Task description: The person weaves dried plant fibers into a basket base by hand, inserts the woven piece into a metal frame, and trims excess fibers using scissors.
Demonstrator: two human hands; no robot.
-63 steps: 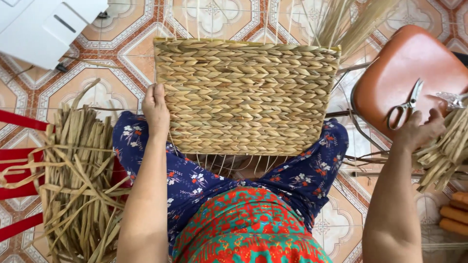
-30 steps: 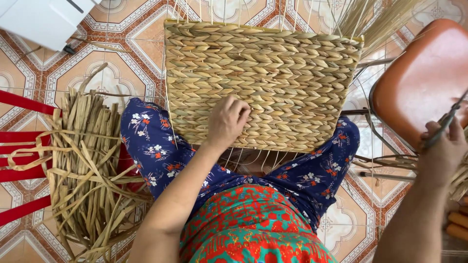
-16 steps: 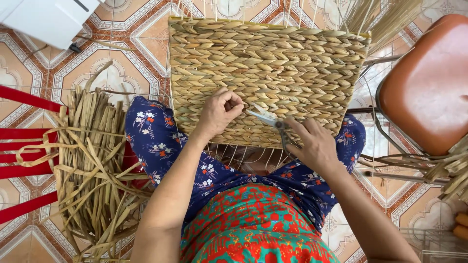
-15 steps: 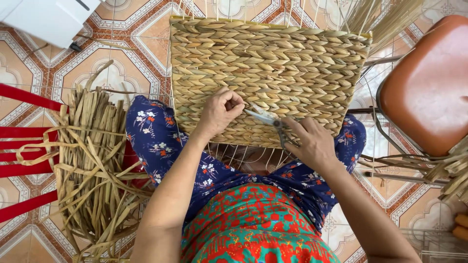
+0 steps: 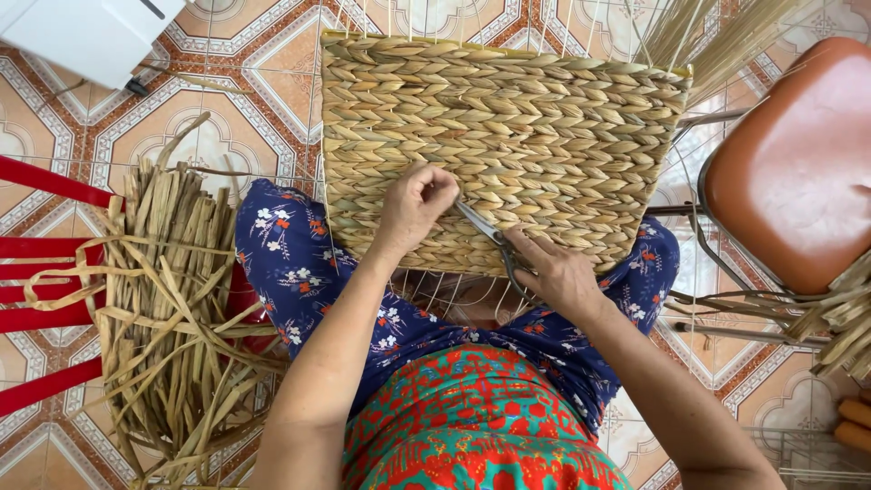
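A bundle of dried flat reeds (image 5: 168, 318) is seen at nine o'clock, laid across a red frame (image 5: 45, 263) on the patterned tile floor (image 5: 218, 136). A white appliance (image 5: 86, 32) sits at eleven o'clock. The woven basket panel (image 5: 508, 136) is propped on the lap at the centre, reaching toward twelve o'clock, with bare wire ribs showing below its lower edge. The left hand (image 5: 413, 204) is pressed against the weave near its lower edge, the fingers curled tight and pinching something on the surface; what is pinched cannot be made out. Just to its right, a pair of scissors (image 5: 485, 238) is gripped by the right hand (image 5: 553, 272), the fingers closed around the handles and the blades pointed toward the left hand's fingertips, tips nearly touching them. An orange-brown stool seat (image 5: 789, 172) stands at two o'clock, with loose straw (image 5: 844, 322) lying at three o'clock.
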